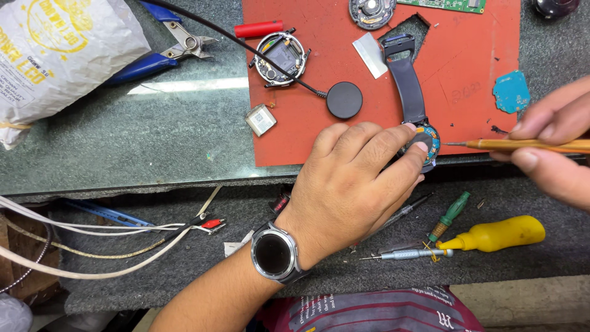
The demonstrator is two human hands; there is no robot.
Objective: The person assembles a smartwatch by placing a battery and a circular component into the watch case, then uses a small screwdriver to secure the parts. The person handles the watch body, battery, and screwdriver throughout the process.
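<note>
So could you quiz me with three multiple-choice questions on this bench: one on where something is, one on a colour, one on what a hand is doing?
1. Where does the black disc lie?
A. on the red mat
B. on the white bag
C. on the floor

2. What colour is the squeeze bottle?
A. blue
B. yellow
C. white

3. How does the left hand stand?
A. lifted clear of everything
B. flat on the pliers
C. pressed on the opened watch

Answers:
1 A, the disc sits on the mat, at the end of a black cable.
2 B, the bottle on the lower ledge is yellow all over.
3 C, its fingers rest on the watch body at the mat's edge, while the right hand points a thin tool at it.
</note>
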